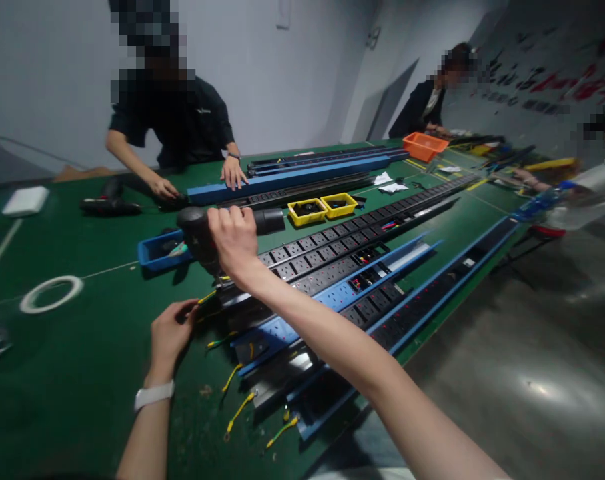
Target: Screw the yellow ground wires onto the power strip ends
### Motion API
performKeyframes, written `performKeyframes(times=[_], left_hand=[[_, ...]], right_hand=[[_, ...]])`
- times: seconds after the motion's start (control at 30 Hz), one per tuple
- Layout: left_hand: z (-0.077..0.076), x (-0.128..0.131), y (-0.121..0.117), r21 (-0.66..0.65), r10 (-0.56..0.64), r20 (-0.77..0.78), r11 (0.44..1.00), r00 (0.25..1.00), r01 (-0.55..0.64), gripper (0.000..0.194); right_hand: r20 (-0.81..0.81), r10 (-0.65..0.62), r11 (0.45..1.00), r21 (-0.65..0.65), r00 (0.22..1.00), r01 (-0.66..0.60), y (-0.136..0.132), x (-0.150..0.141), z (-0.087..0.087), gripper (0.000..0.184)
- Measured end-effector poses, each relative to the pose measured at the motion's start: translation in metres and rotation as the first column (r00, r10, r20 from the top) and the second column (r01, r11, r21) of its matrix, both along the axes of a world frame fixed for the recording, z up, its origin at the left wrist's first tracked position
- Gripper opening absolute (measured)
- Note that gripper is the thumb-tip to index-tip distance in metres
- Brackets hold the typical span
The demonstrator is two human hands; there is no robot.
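Observation:
My right hand (235, 240) is closed around a black power drill (197, 230), held above the near end of a long black power strip (327, 235). The drill's tip is hidden from me. Below it, my left hand (172, 333), with a white band on the wrist, has its thumb and fingers closed on a short yellow wire (207, 297) at that end. Beside this strip lie a blue power strip (339, 293) and several others, some with open sections showing wiring. Short yellow-green wires (239, 411) with ring terminals stick out of their near ends.
Two yellow bins (306, 212) of small black parts stand behind the strips. A blue bin (159, 252) and a white ring (51, 295) are on the left. Across the green table, a co-worker's hands (233, 172) are at a blue strip, beside another drill (109, 200). An orange bin (425, 145) stands farther back.

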State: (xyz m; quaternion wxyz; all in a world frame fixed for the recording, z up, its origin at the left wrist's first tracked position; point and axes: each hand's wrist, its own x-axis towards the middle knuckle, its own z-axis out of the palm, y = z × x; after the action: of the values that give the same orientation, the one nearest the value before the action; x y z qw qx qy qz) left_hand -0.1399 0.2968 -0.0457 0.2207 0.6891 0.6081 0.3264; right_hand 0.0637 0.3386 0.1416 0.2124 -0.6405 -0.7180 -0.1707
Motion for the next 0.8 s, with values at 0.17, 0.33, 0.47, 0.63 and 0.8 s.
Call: performKeyframes(times=[0.17, 0.33, 0.47, 0.63, 0.8], left_hand=[[0.0020, 0.0038, 0.0011, -0.003, -0.003, 0.030, 1.000, 1.000, 0.003, 0.044], [0.0037, 0.0047, -0.0007, 0.005, -0.026, 0.046, 1.000, 0.999, 0.025, 0.040], [0.0015, 0.0045, 0.0004, 0.019, -0.036, 0.039, 0.999, 0.999, 0.035, 0.035], [-0.0027, 0.0034, 0.0016, 0.028, -0.024, 0.032, 0.999, 0.999, 0.023, 0.034], [-0.0020, 0.0026, 0.0010, 0.034, -0.040, 0.042, 0.999, 0.998, 0.039, 0.039]], right_hand=[[-0.048, 0.029, 0.998, -0.054, 0.998, -0.032, 0.0017, -0.0016, 0.0027, 0.038], [-0.034, 0.034, 0.998, -0.045, 0.999, -0.036, -0.0028, -0.0042, 0.0045, 0.038], [0.009, 0.034, 0.998, -0.054, 0.999, -0.034, -0.0032, -0.0065, 0.0053, 0.037], [0.036, 0.020, 0.999, -0.040, 0.999, -0.018, -0.0009, -0.0046, 0.0034, 0.034], [-0.003, 0.024, 0.999, -0.030, 1.000, -0.024, -0.0016, -0.0032, 0.0024, 0.039]])
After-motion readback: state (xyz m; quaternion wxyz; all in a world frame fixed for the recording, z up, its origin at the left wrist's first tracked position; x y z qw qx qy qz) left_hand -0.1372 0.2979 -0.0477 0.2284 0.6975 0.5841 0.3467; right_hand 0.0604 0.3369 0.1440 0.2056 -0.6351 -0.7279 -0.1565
